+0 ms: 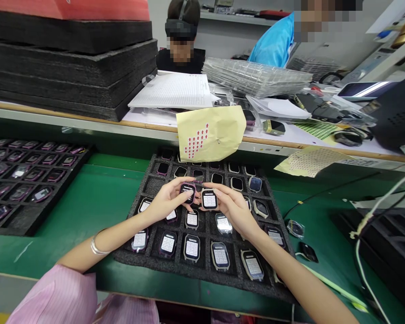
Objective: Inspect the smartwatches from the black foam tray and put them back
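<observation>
My left hand is closed on a purple-framed smartwatch, its thumb resting on the lit screen. Close beside it, my right hand grips a cream-framed smartwatch by its edge; a white grid of text shows on that screen. Both are held above a black foam tray whose compartments hold several more watches. In the near rows many screens are lit, like the one on this watch; the far rows are mostly dark. My hands and forearms hide part of the tray.
Another foam tray of purple watches lies left on the green bench. Black foam trays are stacked on the shelf, beside papers and clear plastic trays. Cables hang at right. Two people are beyond the shelf.
</observation>
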Demonstrator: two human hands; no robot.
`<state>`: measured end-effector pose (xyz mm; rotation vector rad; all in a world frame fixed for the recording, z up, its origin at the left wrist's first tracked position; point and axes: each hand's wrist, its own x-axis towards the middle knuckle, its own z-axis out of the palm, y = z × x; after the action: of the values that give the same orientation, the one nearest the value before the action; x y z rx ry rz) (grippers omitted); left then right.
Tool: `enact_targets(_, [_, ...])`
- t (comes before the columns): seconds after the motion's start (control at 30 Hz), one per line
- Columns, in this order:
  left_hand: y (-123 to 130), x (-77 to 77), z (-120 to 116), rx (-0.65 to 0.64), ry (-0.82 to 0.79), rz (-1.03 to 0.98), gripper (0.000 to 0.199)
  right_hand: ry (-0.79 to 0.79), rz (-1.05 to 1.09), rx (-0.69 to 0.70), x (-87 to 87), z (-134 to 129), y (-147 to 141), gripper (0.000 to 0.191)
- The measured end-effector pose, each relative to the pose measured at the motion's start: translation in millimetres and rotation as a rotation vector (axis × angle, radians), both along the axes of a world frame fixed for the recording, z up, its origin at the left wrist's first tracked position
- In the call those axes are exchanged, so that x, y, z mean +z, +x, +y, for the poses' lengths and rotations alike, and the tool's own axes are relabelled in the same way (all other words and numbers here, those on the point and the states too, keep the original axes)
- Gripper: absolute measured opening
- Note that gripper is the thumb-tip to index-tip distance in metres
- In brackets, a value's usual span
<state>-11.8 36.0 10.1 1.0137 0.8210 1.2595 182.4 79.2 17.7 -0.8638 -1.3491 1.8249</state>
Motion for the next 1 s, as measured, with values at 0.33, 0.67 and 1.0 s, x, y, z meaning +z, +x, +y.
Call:
enact_targets(0.33, [-1, 0.0, 1, 0.026, 0.024, 0.027, 0.044, 0.008, -0.012, 0.001, -0.3, -1, -3, 0.03])
enact_targets(0.67, [-10, 0.7, 1, 0.002, 0.007, 0.012, 0.051, 0.329, -0.306, 0.186, -12.8, 18, -5, 0.06])
enact_targets(1.0, [-86, -38.1, 33, 0.539, 0.096, 0.208, 0.057, 1.0, -0.858, -0.005, 11.2, 71, 50, 0.053])
